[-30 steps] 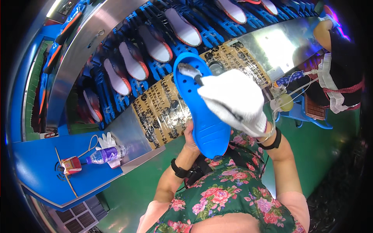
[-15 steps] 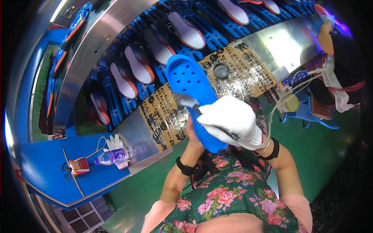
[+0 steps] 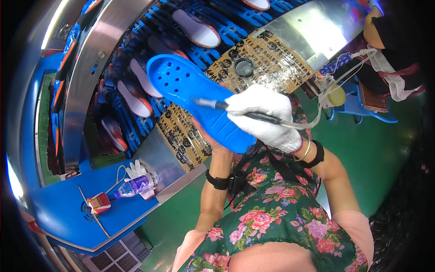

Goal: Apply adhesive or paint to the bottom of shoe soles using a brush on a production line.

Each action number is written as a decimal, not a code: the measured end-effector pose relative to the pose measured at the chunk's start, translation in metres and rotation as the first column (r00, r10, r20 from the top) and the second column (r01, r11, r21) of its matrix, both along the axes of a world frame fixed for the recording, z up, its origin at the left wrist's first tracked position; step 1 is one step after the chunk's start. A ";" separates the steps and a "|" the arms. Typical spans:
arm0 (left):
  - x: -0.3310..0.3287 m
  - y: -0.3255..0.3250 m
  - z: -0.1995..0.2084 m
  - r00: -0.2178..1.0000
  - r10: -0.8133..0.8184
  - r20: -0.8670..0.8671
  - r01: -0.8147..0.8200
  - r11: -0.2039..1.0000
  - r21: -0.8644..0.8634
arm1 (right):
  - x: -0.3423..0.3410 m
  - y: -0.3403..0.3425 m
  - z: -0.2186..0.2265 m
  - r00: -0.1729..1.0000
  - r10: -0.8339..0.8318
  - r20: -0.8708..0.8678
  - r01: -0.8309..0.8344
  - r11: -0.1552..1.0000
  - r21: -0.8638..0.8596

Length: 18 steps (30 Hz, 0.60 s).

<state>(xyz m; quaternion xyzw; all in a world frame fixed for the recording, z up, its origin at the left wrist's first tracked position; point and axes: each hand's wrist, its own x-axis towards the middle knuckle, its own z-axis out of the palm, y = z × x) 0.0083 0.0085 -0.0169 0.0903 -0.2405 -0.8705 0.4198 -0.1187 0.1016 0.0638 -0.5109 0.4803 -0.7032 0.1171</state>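
Note:
A blue shoe sole (image 3: 213, 120), with a cluster of holes at its far end, is tilted in front of me. My bare left hand (image 3: 210, 141) grips it from beneath near the close end, most of its fingers hidden under it. In a white knitted glove, my right hand (image 3: 267, 113) is closed round a dark-handled brush (image 3: 209, 104) with a pale hose running from its back. The bristles lie over the middle of the sole; whether they touch it I cannot tell. A wet-looking sheen shows around the holes.
Cardboard under clear film (image 3: 267, 56) covers the metal ledge, with a round dark-rimmed fitting (image 3: 244, 66) in it. Beyond it, pale-faced soles (image 3: 197, 28) sit on blue racks. Left, a blue table holds a bottle (image 3: 136, 185), glove (image 3: 135, 170) and red box (image 3: 99, 203). A co-worker's arm (image 3: 374, 32) is far right.
The blue sole has moved left and lies flatter toward me. My right hand has rotated, so the brush handle and hose now show, and the bristles are further left.

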 end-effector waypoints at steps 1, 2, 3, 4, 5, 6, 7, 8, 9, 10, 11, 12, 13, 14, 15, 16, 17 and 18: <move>-0.004 0.002 0.008 0.969 -0.100 -0.228 0.121 0.989 0.081 | -0.003 0.000 -0.001 0.988 -0.031 -0.152 0.028 0.999 -0.025; -0.006 0.003 0.014 0.877 -0.171 -0.450 0.254 0.958 0.132 | -0.005 0.002 -0.001 0.952 -0.064 -0.299 0.051 0.997 -0.053; -0.006 -0.001 0.011 0.900 -0.192 -0.393 0.244 0.966 0.087 | 0.001 0.004 -0.005 0.914 -0.082 -0.398 0.053 0.995 -0.084; -0.004 -0.004 0.010 0.921 -0.205 -0.331 0.232 0.972 0.043 | 0.007 0.004 -0.006 0.909 -0.029 -0.415 -0.014 0.995 -0.100; -0.003 -0.006 0.009 0.893 -0.224 -0.389 0.301 0.942 0.149 | 0.009 0.008 -0.006 0.929 0.060 -0.366 -0.086 0.995 -0.056; -0.003 -0.011 0.008 0.897 -0.217 -0.385 0.296 0.942 0.159 | 0.010 0.011 -0.005 0.939 0.148 -0.310 -0.161 0.987 -0.017; -0.006 -0.016 0.003 0.879 -0.238 -0.414 0.320 0.937 0.141 | 0.007 0.012 -0.008 0.950 0.164 -0.266 -0.172 0.985 -0.008; -0.006 -0.016 0.005 0.865 -0.247 -0.436 0.328 0.937 0.121 | 0.002 0.008 -0.010 0.958 0.191 -0.215 -0.197 0.980 -0.005; -0.005 -0.011 0.008 0.917 -0.199 -0.347 0.254 0.960 0.121 | -0.003 0.007 -0.012 0.979 0.147 -0.139 -0.148 0.989 0.002; -0.011 -0.009 0.019 0.943 -0.118 -0.311 0.190 0.958 0.214 | -0.008 0.005 -0.013 0.979 0.063 -0.196 -0.063 0.998 0.004; -0.013 -0.009 0.020 0.919 -0.167 -0.356 0.246 0.951 0.189 | -0.007 0.005 -0.016 0.933 0.036 -0.359 -0.060 0.997 -0.056; -0.014 -0.010 0.020 0.890 -0.217 -0.400 0.301 0.940 0.161 | -0.005 0.006 -0.019 0.860 -0.003 -0.511 -0.066 0.991 -0.117; -0.009 -0.019 0.013 0.870 -0.317 -0.378 0.368 0.927 0.069 | 0.003 0.011 -0.017 0.879 0.093 -0.468 -0.145 0.987 -0.075; -0.004 -0.027 0.007 0.844 -0.414 -0.342 0.435 0.900 -0.019 | 0.010 0.014 -0.016 0.894 0.149 -0.423 -0.190 0.980 -0.059; 0.000 -0.029 -0.001 0.864 -0.380 -0.331 0.396 0.918 -0.020 | 0.007 0.015 -0.013 0.900 0.247 -0.358 -0.274 0.961 -0.025; -0.008 -0.025 -0.002 0.856 -0.390 -0.339 0.409 0.912 -0.016 | 0.000 0.020 -0.012 0.899 0.327 -0.293 -0.337 0.941 0.015; -0.011 -0.017 0.009 0.901 -0.277 -0.334 0.316 0.946 0.068 | -0.003 0.018 -0.011 0.928 0.292 -0.229 -0.297 0.955 0.012; -0.012 -0.012 0.018 0.934 -0.160 -0.318 0.217 0.964 0.151 | -0.008 0.015 -0.011 0.953 0.255 -0.165 -0.257 0.966 0.011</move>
